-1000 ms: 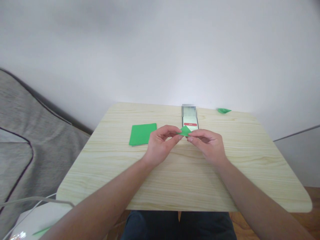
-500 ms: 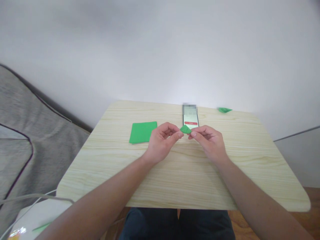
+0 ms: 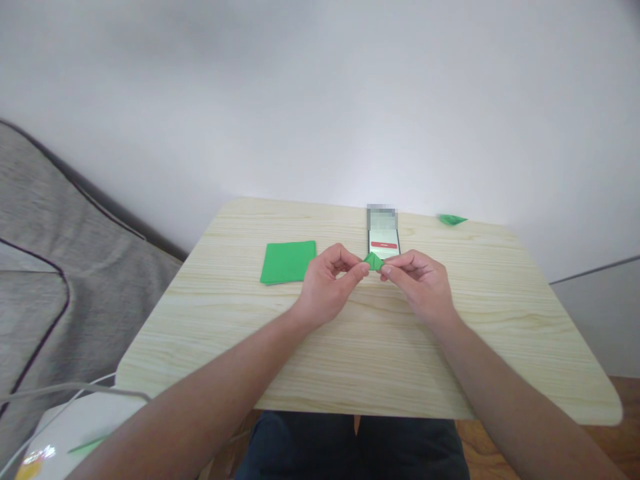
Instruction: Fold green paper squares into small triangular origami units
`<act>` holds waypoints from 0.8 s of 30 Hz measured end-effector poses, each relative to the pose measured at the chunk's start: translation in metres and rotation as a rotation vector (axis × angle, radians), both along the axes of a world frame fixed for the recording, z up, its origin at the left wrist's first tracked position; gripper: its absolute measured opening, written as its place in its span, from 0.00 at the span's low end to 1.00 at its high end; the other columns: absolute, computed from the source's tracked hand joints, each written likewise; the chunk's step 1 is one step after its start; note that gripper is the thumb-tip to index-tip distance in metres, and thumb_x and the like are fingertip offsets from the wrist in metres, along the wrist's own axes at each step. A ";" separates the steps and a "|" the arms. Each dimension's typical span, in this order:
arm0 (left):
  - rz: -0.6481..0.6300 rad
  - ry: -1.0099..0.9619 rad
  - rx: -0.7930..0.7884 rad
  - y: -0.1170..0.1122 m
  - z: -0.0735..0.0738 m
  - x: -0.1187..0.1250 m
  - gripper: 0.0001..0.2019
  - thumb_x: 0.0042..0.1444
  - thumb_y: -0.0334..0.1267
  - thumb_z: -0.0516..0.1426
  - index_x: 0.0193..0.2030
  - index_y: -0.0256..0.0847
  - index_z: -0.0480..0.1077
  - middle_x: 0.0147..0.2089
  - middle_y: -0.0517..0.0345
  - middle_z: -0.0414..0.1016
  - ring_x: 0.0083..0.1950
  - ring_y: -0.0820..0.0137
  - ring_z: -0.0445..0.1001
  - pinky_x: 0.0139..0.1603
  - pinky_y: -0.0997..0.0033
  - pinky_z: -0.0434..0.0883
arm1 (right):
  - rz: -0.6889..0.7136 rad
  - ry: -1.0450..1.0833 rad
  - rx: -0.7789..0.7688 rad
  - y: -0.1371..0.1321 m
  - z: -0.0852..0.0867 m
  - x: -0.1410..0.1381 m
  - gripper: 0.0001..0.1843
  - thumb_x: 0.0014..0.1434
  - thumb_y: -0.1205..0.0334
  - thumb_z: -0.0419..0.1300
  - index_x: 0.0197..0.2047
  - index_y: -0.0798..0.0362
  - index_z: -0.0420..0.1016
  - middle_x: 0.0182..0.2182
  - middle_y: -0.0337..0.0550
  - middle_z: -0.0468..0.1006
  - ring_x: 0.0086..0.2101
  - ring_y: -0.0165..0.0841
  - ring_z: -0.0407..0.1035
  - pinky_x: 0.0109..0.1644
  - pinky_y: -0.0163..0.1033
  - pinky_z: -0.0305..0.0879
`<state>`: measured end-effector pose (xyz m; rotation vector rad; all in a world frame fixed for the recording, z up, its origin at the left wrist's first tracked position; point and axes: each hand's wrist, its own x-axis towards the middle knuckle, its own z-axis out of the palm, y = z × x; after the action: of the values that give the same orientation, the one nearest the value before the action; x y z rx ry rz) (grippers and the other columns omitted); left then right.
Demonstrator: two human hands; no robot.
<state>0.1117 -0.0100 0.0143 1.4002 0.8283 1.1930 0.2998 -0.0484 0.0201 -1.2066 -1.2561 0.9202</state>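
with my left hand [image 3: 327, 283] i pinched one side of a small folded green paper [image 3: 373, 261], the thumb and the fingertips pressed upon it. with my right hand [image 3: 425, 287] i pinched the opposite side of the same paper, so both of my grips were closed on it. this paper was just before the near end of the phone [image 3: 384, 235], and from my view it covered a little of that end; whether the two touched, i could not tell. the top of the paper made a point, and a crease went down its front.

the phone was on the pale table [image 3: 360, 360], its screen lit, with a red bar in the lower part and the upper part blurred. to the left of the phone, well apart, lay a flat green paper stack [image 3: 285, 262], and my left hand hid a small part of its corner. to the right of the phone, near the back edge of the table, was a green folded piece [image 3: 453, 219], its sharp end to the right. behind the phone rose the white wall [image 3: 320, 100], and far to its left there was grey fabric [image 3: 105, 293] with dark edging.
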 end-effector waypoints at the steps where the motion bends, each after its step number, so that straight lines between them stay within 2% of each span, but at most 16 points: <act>1: 0.003 0.000 -0.002 0.000 0.000 0.000 0.12 0.55 0.42 0.68 0.32 0.39 0.71 0.32 0.58 0.77 0.33 0.71 0.75 0.38 0.69 0.71 | -0.005 0.001 -0.005 0.000 0.000 0.000 0.08 0.57 0.55 0.72 0.35 0.49 0.80 0.29 0.40 0.83 0.30 0.34 0.76 0.39 0.42 0.73; 6: 0.018 -0.018 -0.007 -0.001 0.001 0.001 0.13 0.55 0.40 0.69 0.32 0.39 0.70 0.31 0.59 0.76 0.32 0.73 0.73 0.36 0.71 0.70 | -0.003 0.027 -0.006 0.000 0.002 -0.002 0.09 0.56 0.57 0.73 0.34 0.50 0.79 0.28 0.40 0.83 0.30 0.33 0.76 0.37 0.40 0.73; 10: -0.008 -0.062 -0.011 0.001 0.000 0.001 0.13 0.55 0.38 0.69 0.36 0.40 0.68 0.31 0.61 0.74 0.32 0.74 0.72 0.35 0.73 0.68 | -0.005 0.026 -0.011 0.001 0.001 -0.002 0.09 0.55 0.57 0.73 0.33 0.50 0.79 0.27 0.40 0.82 0.29 0.33 0.75 0.36 0.39 0.72; 17: -0.043 -0.023 0.038 0.003 -0.007 0.002 0.09 0.58 0.35 0.66 0.39 0.40 0.69 0.34 0.60 0.73 0.36 0.73 0.72 0.39 0.72 0.69 | -0.050 0.034 0.024 0.001 -0.002 -0.002 0.09 0.55 0.59 0.73 0.34 0.50 0.78 0.28 0.39 0.81 0.28 0.31 0.73 0.35 0.38 0.69; 21: -0.039 0.034 0.087 0.003 -0.008 0.001 0.07 0.60 0.35 0.64 0.39 0.40 0.68 0.35 0.60 0.72 0.36 0.73 0.72 0.39 0.72 0.69 | 0.039 0.046 -0.031 0.004 -0.001 -0.003 0.12 0.55 0.57 0.73 0.42 0.49 0.80 0.29 0.37 0.81 0.31 0.31 0.74 0.37 0.38 0.70; 24: -0.044 0.086 0.136 0.002 -0.009 0.000 0.06 0.61 0.35 0.62 0.39 0.40 0.68 0.36 0.59 0.71 0.38 0.72 0.72 0.42 0.71 0.70 | 0.102 -0.048 -0.101 0.005 -0.001 -0.002 0.10 0.59 0.54 0.70 0.38 0.51 0.82 0.28 0.39 0.81 0.30 0.31 0.73 0.36 0.38 0.68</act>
<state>0.1112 -0.0080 0.0050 1.5820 0.7836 1.1799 0.2976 -0.0433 0.0189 -1.2593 -1.3329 1.0458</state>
